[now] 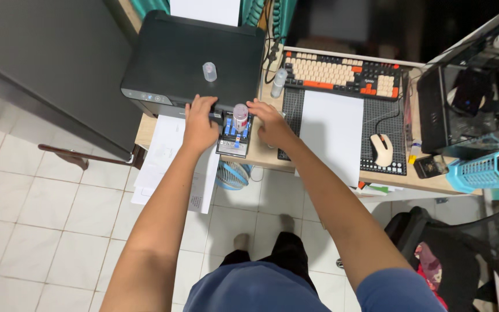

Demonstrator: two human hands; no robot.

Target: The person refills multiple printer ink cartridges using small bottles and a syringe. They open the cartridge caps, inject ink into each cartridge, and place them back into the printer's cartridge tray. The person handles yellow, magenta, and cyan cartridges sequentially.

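Bottle (240,117) stands upside down on the printer's (194,58) open ink tank, between two hands. Desk (261,155) is wood, floor (41,219) white tiles. One keyboard (342,74), one mouse (382,149), one paper (331,134). Left hand (200,124) presses flat on the printer's near edge, just left of the bottle. Right hand (270,122) rests just right, fingers spread

The person wears a blue short-sleeved shirt; the right sleeve ends above the elbow. Both forearms are bare, as are the left hand (199,124) and right hand (272,123), without rings, watch or gloves. Dark trousers show below the shirt.
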